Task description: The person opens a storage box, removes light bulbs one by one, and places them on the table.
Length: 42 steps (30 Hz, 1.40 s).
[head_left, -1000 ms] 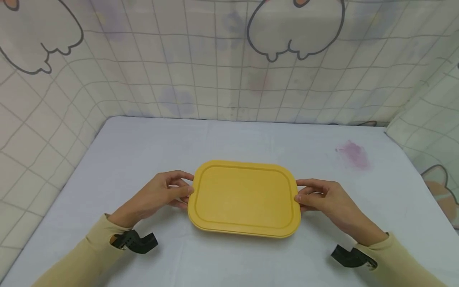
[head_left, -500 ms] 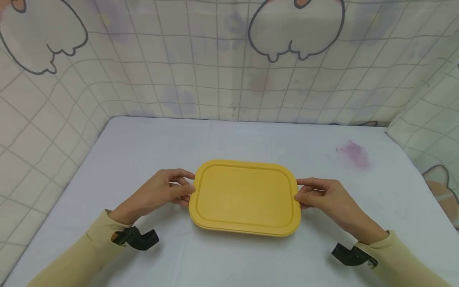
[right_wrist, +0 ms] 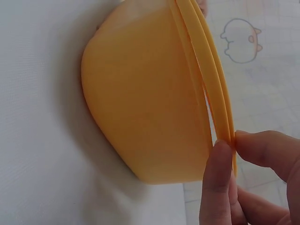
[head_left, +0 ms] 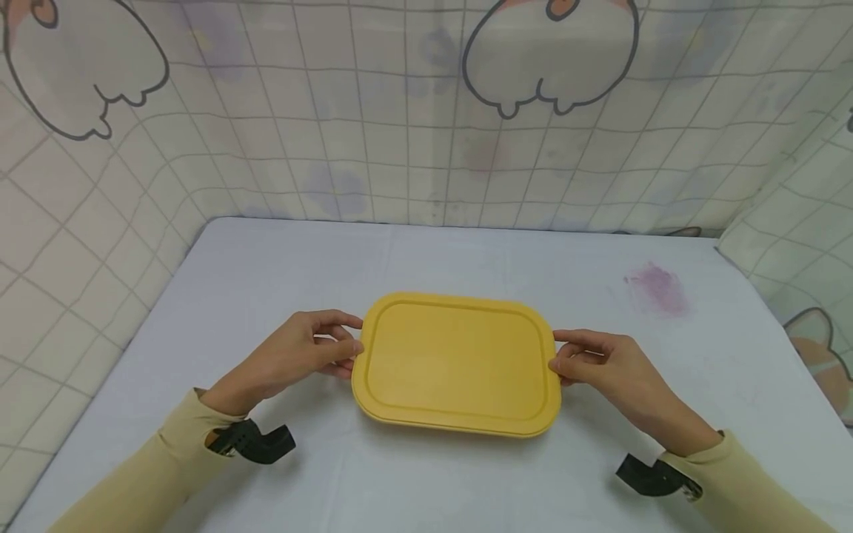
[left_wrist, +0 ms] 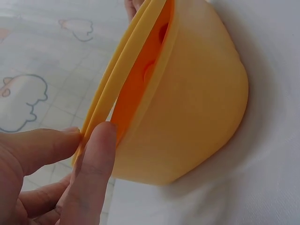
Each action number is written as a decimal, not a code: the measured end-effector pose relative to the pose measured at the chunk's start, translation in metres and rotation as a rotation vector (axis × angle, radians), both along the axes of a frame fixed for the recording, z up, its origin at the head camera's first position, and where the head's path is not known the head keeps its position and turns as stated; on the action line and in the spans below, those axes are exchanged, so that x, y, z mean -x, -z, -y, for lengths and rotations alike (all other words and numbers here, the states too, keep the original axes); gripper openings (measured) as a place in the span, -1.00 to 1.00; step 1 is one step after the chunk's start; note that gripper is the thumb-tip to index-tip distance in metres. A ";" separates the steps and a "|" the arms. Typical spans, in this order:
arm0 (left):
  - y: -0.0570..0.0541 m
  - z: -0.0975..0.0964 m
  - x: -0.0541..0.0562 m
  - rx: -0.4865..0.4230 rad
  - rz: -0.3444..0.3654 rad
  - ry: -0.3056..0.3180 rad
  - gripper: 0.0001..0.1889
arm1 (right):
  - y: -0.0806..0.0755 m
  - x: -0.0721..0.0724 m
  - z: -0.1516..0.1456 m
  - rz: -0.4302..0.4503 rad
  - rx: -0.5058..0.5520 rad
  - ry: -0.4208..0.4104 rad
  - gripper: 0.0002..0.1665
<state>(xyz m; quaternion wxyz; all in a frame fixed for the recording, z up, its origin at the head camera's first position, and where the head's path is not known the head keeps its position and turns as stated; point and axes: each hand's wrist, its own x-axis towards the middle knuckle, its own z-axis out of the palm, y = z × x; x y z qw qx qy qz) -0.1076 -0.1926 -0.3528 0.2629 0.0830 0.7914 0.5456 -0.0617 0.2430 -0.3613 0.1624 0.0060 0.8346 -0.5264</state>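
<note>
A yellow lid (head_left: 457,363) with rounded corners covers a yellow plastic container in the head view. Its left short edge is pinched between the thumb and fingers of my left hand (head_left: 309,348). My right hand (head_left: 603,363) pinches the opposite edge the same way. From the left wrist view, a gap shows between the lid (left_wrist: 124,58) and the rim of the container (left_wrist: 187,98); orange round shapes are partly visible inside. A narrower gap runs along the container (right_wrist: 145,93) under the lid (right_wrist: 213,79) in the right wrist view. The container stands on the table.
A white cloth covers the table (head_left: 426,259), with a pink stain (head_left: 658,289) at the back right. Grid-patterned curtains (head_left: 400,133) with cartoon animals enclose the back and sides. Dark wrist mounts (head_left: 256,443) sit at both cuffs.
The lid has shifted slightly up in the head view, with both hands holding its ends. The hands have moved very little.
</note>
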 end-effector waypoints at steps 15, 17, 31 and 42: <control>-0.008 -0.001 0.002 -0.007 -0.005 0.001 -0.41 | -0.008 0.000 -0.001 0.006 0.104 -0.004 -0.23; -0.009 -0.001 0.003 -0.007 -0.003 0.001 -0.42 | -0.010 0.001 -0.002 -0.004 0.090 -0.007 -0.23; -0.023 -0.001 0.009 0.007 -0.021 0.003 -0.32 | -0.025 0.010 -0.008 -0.044 0.058 -0.021 -0.25; -0.038 -0.003 0.019 0.023 -0.062 0.001 -0.30 | -0.040 0.020 -0.010 -0.055 -0.010 -0.033 -0.24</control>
